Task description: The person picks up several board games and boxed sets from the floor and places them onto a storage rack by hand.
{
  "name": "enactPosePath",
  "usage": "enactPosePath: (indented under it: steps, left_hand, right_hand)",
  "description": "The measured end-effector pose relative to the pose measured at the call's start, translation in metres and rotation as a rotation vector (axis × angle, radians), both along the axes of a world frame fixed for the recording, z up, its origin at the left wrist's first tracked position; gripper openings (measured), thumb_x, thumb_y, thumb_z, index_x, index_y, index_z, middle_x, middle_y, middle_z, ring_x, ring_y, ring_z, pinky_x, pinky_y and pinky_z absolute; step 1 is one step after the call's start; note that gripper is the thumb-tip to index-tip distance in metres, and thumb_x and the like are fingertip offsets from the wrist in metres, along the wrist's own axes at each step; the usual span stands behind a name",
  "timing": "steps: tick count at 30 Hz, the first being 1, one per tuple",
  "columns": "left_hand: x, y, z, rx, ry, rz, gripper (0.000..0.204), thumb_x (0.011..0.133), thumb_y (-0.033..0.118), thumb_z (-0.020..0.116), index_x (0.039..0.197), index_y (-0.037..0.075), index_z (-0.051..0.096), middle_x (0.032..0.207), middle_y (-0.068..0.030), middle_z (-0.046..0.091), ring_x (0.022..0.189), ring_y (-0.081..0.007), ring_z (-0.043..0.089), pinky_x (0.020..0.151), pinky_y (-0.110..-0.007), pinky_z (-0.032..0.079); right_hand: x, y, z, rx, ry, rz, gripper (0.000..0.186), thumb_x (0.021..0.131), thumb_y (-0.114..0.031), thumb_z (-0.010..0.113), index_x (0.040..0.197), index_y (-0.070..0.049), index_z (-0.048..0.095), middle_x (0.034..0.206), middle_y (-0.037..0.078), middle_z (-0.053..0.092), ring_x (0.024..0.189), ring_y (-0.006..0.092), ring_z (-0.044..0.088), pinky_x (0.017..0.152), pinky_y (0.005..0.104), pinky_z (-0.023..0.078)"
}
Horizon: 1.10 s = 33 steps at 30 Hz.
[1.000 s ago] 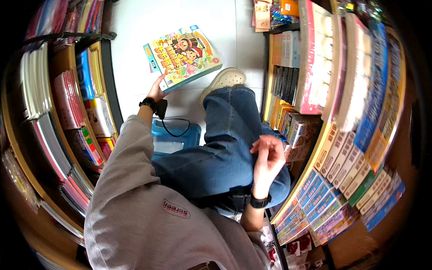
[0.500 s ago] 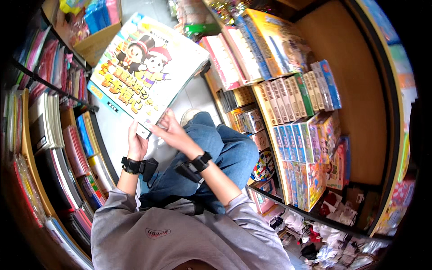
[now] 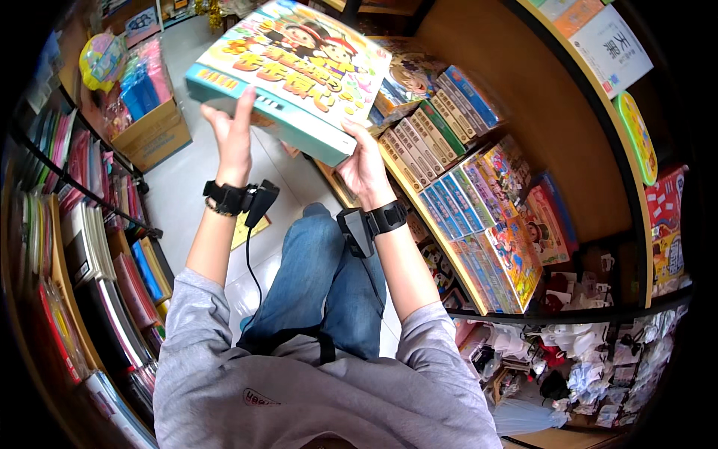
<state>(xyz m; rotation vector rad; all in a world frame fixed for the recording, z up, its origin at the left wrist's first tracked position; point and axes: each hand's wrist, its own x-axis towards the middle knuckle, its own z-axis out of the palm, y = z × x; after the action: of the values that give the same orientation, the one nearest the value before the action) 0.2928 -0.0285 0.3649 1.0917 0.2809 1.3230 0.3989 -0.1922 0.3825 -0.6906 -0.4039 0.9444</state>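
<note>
A boxed board game point(image 3: 318, 112), white on top with cartoon figures and teal along its near side, is held up in front of me, tilted. My left hand point(image 3: 233, 142) has its thumb against the near side, and its other fingers are partly hidden at the lower edge. At the near right corner, my right hand point(image 3: 363, 161) grips the box, thumb on top and fingers beneath. Just right of the box, a wooden shelf point(image 3: 441, 217) holds upright rows of similar boxed games point(image 3: 415, 146).
A cardboard carton point(image 3: 153, 138) with packaged goods stands on the tiled floor at far left. Racks of folders and notebooks point(image 3: 97, 247) line my left side. Bagged goods point(image 3: 598, 367) hang low at right. A cable runs from my left wrist strap point(image 3: 228, 198).
Both hands have lifted the box and moved it right, toward the shelf, tipping its near side into view. They are now farther apart on it. My view has shifted, and my knees have moved.
</note>
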Motion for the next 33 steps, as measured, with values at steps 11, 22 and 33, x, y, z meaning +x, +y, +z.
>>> enactPosePath:
  steps: [11,22,33]
  left_hand:
    - [0.066,-0.01,0.012,-0.062,0.136,-0.178,0.062,0.077,0.027,0.068,0.112,-0.005,0.027,0.113,-0.0177,0.045,0.104,-0.0185,0.048,0.091,-0.029,0.038]
    - [0.103,-0.006,0.0,-0.188,0.195,-0.323,0.056,0.079,0.031,0.065,0.113,-0.005,0.039,0.109,-0.0116,0.052,0.101,-0.0163,0.05,0.086,-0.029,0.041]
    - [0.112,0.014,-0.003,-0.146,0.23,-0.289,0.058,0.081,0.033,0.062,0.113,-0.009,0.038,0.109,-0.0136,0.053,0.1,-0.0159,0.051,0.087,-0.027,0.04]
  right_hand:
    - [0.029,-0.024,0.008,-0.002,-0.01,-0.196,0.051,0.084,-0.023,0.055,0.123,0.004,0.037,0.122,0.015,0.049,0.111,0.0215,0.05,0.092,0.0335,0.043]
    - [0.059,-0.023,-0.001,-0.014,0.033,-0.25,0.046,0.083,-0.022,0.057,0.119,0.002,0.043,0.12,0.01,0.052,0.11,0.018,0.05,0.094,0.0299,0.041]
    - [0.051,-0.011,-0.001,-0.022,0.028,-0.219,0.049,0.085,-0.026,0.056,0.122,0.0,0.04,0.121,0.011,0.05,0.108,0.0188,0.052,0.089,0.0327,0.044]
